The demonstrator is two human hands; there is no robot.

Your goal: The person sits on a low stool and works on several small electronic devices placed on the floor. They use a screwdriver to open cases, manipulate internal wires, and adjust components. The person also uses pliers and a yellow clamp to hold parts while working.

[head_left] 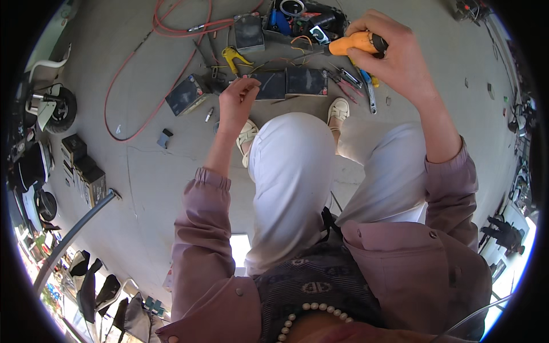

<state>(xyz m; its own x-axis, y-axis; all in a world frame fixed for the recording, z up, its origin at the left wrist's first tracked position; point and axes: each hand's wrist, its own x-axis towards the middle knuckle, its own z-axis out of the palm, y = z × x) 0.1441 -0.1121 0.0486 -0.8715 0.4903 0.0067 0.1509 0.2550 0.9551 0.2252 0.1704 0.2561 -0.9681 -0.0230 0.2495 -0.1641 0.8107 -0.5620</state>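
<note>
My right hand (400, 60) is closed around the orange handle of a screwdriver (353, 42), its shaft pointing left over the floor. My left hand (236, 103) has its fingers curled together at the left end of a dark block-shaped battery (270, 84); whatever they pinch is hidden. A second battery (306, 81) adjoins that one on the right, and a tilted one (186, 95) lies left of my left hand. Just beyond the left fingers rests a yellow pistol-shaped tool (233, 57). Thin wires run across the floor behind the batteries.
Another battery (249, 32) stands beside an open toolbox (337, 24) at the back. Red-handled pliers (346, 88) and a wrench (372, 100) lie at right. A red hose (106, 103) loops at left, near stacked boxes (86, 171) and a scooter wheel (60, 110).
</note>
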